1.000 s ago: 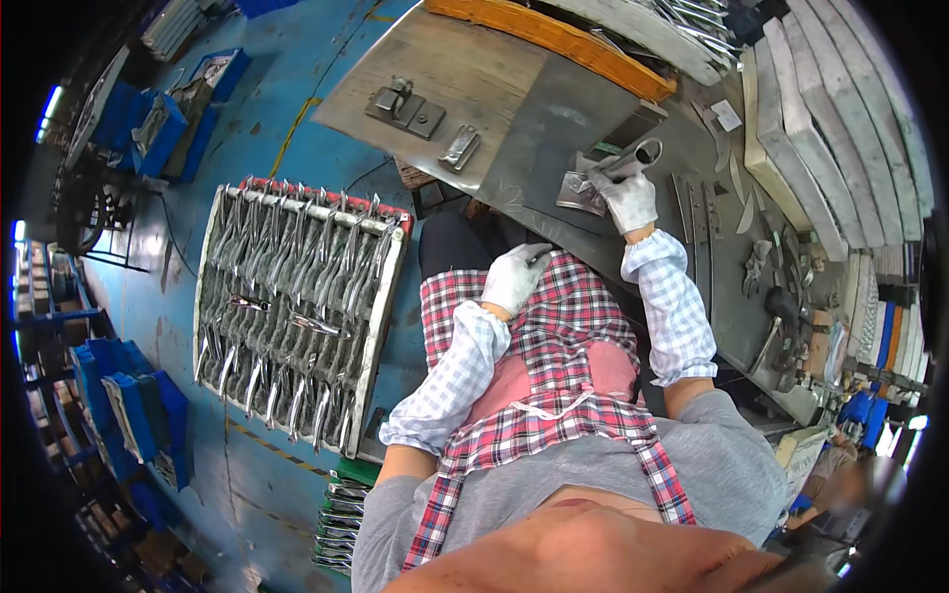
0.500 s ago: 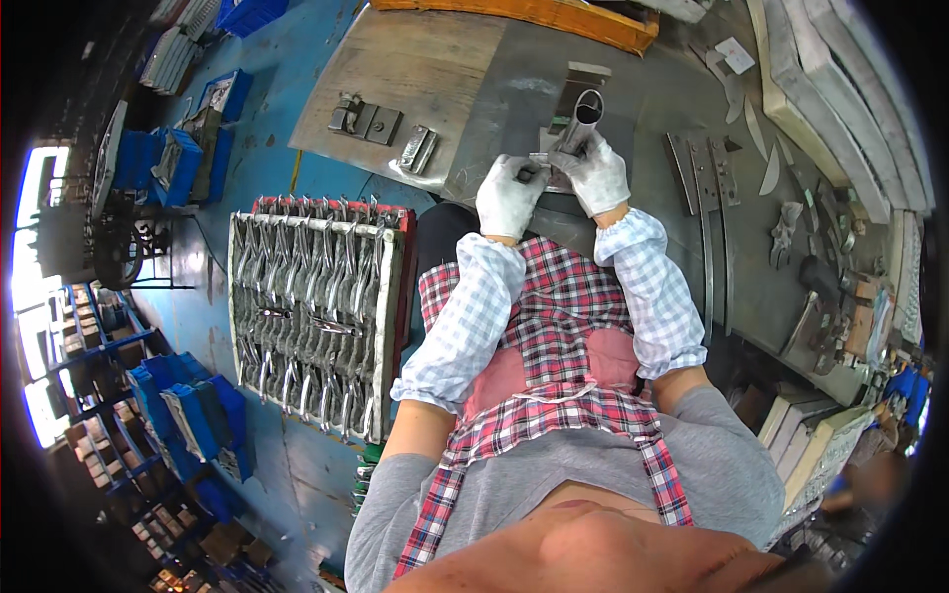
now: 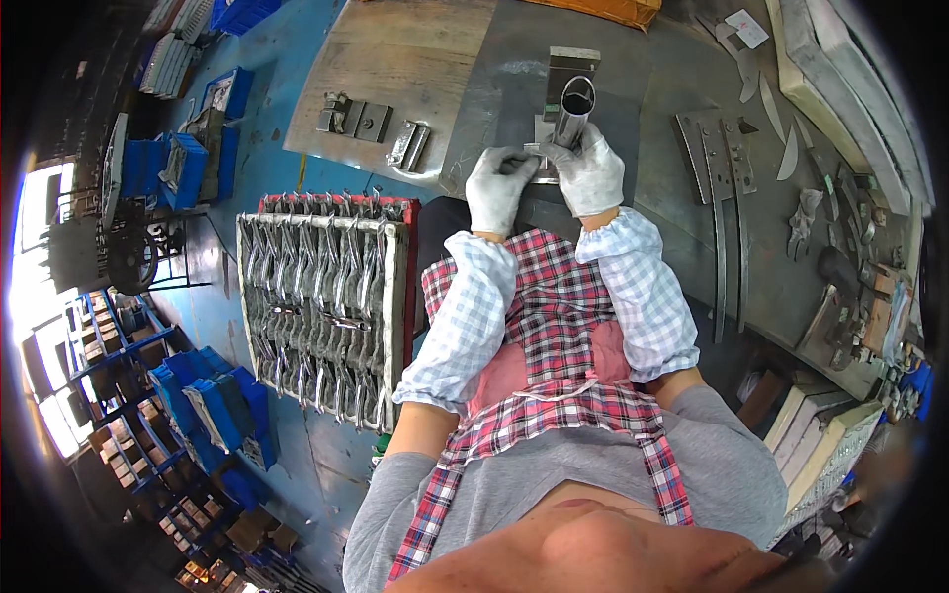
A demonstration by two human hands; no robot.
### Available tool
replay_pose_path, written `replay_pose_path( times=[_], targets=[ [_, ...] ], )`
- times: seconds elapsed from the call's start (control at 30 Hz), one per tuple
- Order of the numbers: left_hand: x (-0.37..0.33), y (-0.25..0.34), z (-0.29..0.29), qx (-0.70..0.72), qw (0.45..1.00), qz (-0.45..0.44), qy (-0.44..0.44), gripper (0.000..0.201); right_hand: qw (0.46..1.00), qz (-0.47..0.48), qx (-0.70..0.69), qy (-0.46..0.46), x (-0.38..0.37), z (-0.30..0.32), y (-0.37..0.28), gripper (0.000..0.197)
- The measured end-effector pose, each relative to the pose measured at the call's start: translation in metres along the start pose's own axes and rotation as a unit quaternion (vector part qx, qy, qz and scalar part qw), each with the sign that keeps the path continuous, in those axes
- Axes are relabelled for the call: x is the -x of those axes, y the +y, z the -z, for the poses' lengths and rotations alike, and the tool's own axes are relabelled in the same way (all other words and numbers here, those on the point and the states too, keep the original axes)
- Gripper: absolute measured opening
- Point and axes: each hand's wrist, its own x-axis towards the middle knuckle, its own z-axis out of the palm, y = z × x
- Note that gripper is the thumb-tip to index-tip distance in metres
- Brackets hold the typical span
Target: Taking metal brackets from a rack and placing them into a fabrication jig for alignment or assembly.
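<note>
White-gloved, my right hand (image 3: 592,175) is closed around the lower end of a shiny metal tube (image 3: 575,117), whose open round mouth faces up. To its left, my left hand (image 3: 497,189), also gloved, has its fingers drawn together beside a small metal block (image 3: 535,151) at the tube's foot. The fingertips hide whatever they may hold. Behind the tube lies a dark flat metal plate (image 3: 570,65) with a lighter far end, on the grey metal worktop (image 3: 514,87).
Left on the bench sit a bolted metal block (image 3: 368,121) and a small metal fixture (image 3: 408,145). A rack of curved metal parts (image 3: 321,306) stands by my left arm. To the right lie long metal strips (image 3: 720,237), pliers (image 3: 803,222) and curved blades (image 3: 769,109).
My left hand has drawn slightly left, apart from the right one, and its fingers have shifted. The tube stands a little more upright in my right hand. The whole view has turned slightly.
</note>
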Motion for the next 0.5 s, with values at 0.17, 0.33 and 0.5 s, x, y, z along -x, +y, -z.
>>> replay_pose_path(
  times=[0.17, 0.33, 0.5],
  targets=[
    [0.001, 0.009, -0.003, -0.097, 0.988, -0.117, -0.006, 0.018, 0.998, 0.064, 0.006, -0.011, -0.006, 0.001, 0.006, 0.037],
    [-0.009, 0.000, 0.003, 0.099, 0.990, 0.095, -0.009, 0.016, 0.989, 0.132, 0.056, 0.035, 0.001, -0.001, 0.010, 0.026],
    [-0.006, -0.004, 0.000, 0.055, 0.997, 0.052, -0.008, 0.016, 0.999, 0.000, -0.053, 0.012, -0.005, -0.001, 0.002, 0.032]
  ],
)
